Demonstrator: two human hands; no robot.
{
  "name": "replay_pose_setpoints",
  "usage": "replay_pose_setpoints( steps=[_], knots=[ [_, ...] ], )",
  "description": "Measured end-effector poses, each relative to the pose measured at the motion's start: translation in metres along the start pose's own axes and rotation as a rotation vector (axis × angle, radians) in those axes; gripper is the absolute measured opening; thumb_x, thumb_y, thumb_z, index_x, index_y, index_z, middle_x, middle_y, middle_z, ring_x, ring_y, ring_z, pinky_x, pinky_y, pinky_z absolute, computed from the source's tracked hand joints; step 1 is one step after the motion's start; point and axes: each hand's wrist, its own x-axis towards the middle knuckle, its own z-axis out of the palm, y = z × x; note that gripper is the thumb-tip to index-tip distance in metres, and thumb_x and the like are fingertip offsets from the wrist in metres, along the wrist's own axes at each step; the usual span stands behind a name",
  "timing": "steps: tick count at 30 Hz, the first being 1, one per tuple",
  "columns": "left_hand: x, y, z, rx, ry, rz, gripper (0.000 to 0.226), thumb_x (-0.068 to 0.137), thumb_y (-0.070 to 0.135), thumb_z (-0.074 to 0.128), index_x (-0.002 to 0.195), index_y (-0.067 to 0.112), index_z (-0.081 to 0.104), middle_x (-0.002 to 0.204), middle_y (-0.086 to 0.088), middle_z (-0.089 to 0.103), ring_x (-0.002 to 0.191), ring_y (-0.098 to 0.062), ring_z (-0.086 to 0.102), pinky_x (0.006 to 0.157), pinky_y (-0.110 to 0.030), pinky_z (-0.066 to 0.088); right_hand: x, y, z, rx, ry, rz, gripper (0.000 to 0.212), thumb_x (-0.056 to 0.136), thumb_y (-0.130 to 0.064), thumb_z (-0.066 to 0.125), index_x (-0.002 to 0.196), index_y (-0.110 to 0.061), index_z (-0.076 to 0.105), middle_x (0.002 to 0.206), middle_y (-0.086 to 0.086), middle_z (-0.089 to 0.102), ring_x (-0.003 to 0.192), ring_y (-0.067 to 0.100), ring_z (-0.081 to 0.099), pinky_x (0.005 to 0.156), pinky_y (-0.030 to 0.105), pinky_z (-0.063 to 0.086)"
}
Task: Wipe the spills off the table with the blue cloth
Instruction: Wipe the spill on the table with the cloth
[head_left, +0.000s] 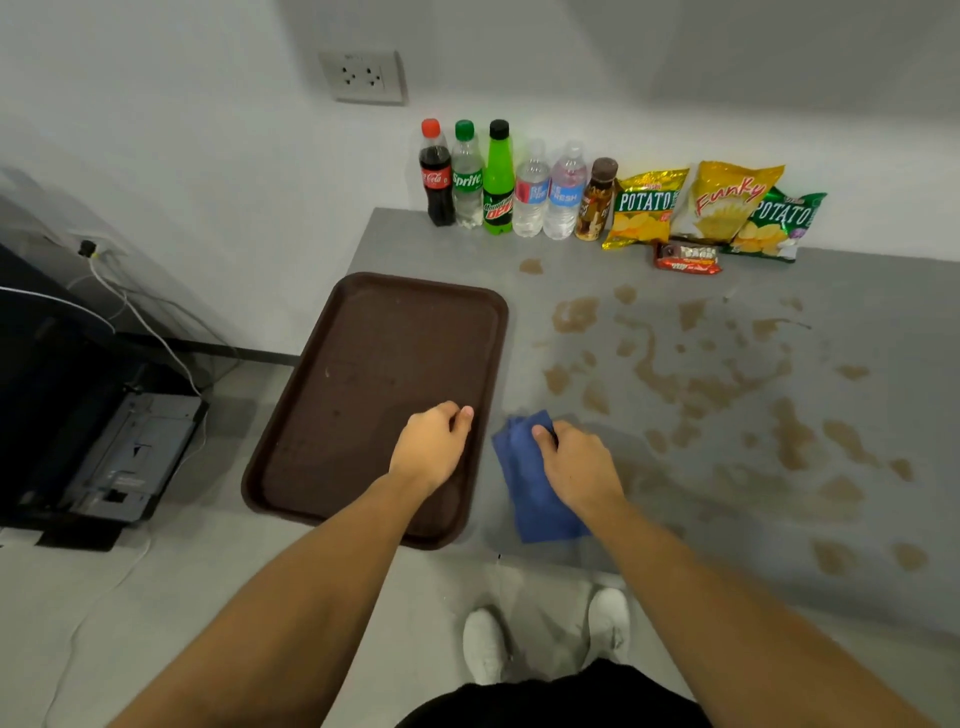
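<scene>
Now right hand (579, 465) grip pinching blue cloth (535, 493) near table (675, 551) edge, left hand (434, 444) curled, spills (701, 384) beyond.

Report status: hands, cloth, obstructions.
Right hand on blue cloth, grip unclear. Left hand curled over brown tray. Brown spills unwiped, path clear.

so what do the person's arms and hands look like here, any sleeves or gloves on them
Both arms are bare along all that shows: no sleeves, no gloves. The left hand and the right hand carry no rings, watch or wristbands that can be seen. Fingernails look short and unpainted. No cables or markings on either forearm.
</scene>
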Motion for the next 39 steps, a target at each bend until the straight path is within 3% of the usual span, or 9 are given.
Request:
replay_pose_setpoints(
  steps=[8,12,16,20,23,26,29,33,39],
  knots=[
    [0.013,0.007,-0.003,0.048,-0.001,-0.018,0.04,0.107,0.044,0.046,0.092,0.013,0.066,0.068,-0.005,0.067,0.063,-0.023,0.065,0.063,-0.037,0.052,-0.016,0.003,0.007,-0.466,0.118,-0.203,0.053,0.107,-0.041,0.04,0.148,-0.008,0.04,0.145,0.014,0.045,0.132,0.032,0.046,0.107,0.039,0.045],
    [0.018,0.007,-0.002,0.074,-0.016,-0.014,0.039,0.107,0.043,0.046,0.091,0.013,0.066,0.073,-0.004,0.07,0.067,-0.023,0.066,0.068,-0.04,0.056,-0.026,0.007,0.03,-0.527,0.165,-0.354,0.064,0.108,-0.031,0.04,0.16,0.0,0.019,0.169,0.021,0.014,0.157,0.037,0.013,0.127,0.046,0.017],
    [0.019,0.005,-0.001,0.113,-0.02,-0.011,0.04,0.107,0.044,0.045,0.089,0.015,0.065,0.077,-0.004,0.072,0.066,-0.022,0.067,0.068,-0.042,0.058,-0.024,0.011,0.051,-0.535,0.132,-0.438,0.061,0.109,-0.029,0.034,0.16,-0.003,0.015,0.17,0.014,0.006,0.158,0.03,0.005,0.128,0.045,0.014],
    [0.019,0.003,-0.002,0.14,-0.014,-0.024,0.042,0.107,0.046,0.045,0.087,0.014,0.064,0.073,-0.004,0.07,0.065,-0.022,0.066,0.067,-0.04,0.057,-0.007,0.021,0.06,-0.444,0.002,-0.431,0.061,0.109,-0.042,0.022,0.163,-0.016,0.011,0.172,0.005,0.0,0.159,0.023,-0.005,0.129,0.043,0.008],
    [0.018,0.002,-0.002,0.149,-0.007,-0.03,0.043,0.107,0.046,0.045,0.085,0.014,0.063,0.068,-0.003,0.068,0.062,-0.021,0.064,0.064,-0.039,0.054,0.004,0.026,0.057,-0.408,0.03,-0.43,0.061,0.108,-0.047,0.021,0.164,-0.025,0.01,0.173,-0.004,-0.002,0.159,0.016,-0.009,0.13,0.041,0.006],
    [0.017,0.002,-0.003,0.137,-0.02,-0.034,0.043,0.107,0.046,0.044,0.088,0.014,0.065,0.076,-0.004,0.073,0.066,-0.022,0.067,0.068,-0.043,0.058,0.013,0.029,0.052,-0.374,0.07,-0.404,0.062,0.106,-0.047,0.025,0.164,-0.029,0.009,0.173,-0.007,-0.006,0.158,0.016,-0.012,0.129,0.04,0.002],
    [0.017,0.005,-0.004,0.131,-0.023,-0.045,0.044,0.106,0.048,0.044,0.09,0.014,0.066,0.073,-0.005,0.072,0.063,-0.024,0.068,0.064,-0.043,0.059,0.019,0.033,0.046,-0.357,0.107,-0.362,0.064,0.105,-0.046,0.028,0.164,-0.028,0.011,0.172,-0.006,-0.007,0.158,0.018,-0.013,0.129,0.04,0.001],
    [0.016,0.012,-0.005,0.121,-0.003,-0.039,0.046,0.106,0.049,0.045,0.088,0.013,0.067,0.066,-0.005,0.068,0.057,-0.025,0.065,0.051,-0.034,0.048,0.023,0.051,0.033,-0.356,0.158,-0.278,0.063,0.104,-0.043,0.03,0.163,-0.028,0.014,0.172,-0.003,-0.005,0.159,0.021,-0.007,0.129,0.043,0.006],
    [0.014,0.027,0.0,0.066,-0.041,0.006,0.046,0.106,0.049,0.046,0.088,0.011,0.065,0.066,-0.007,0.067,0.06,-0.026,0.064,0.056,-0.036,0.049,0.001,0.1,0.014,-0.452,0.203,-0.193,0.064,0.102,-0.039,0.021,0.164,-0.023,0.013,0.172,0.002,-0.004,0.159,0.025,-0.004,0.129,0.046,0.011]
  ],
)
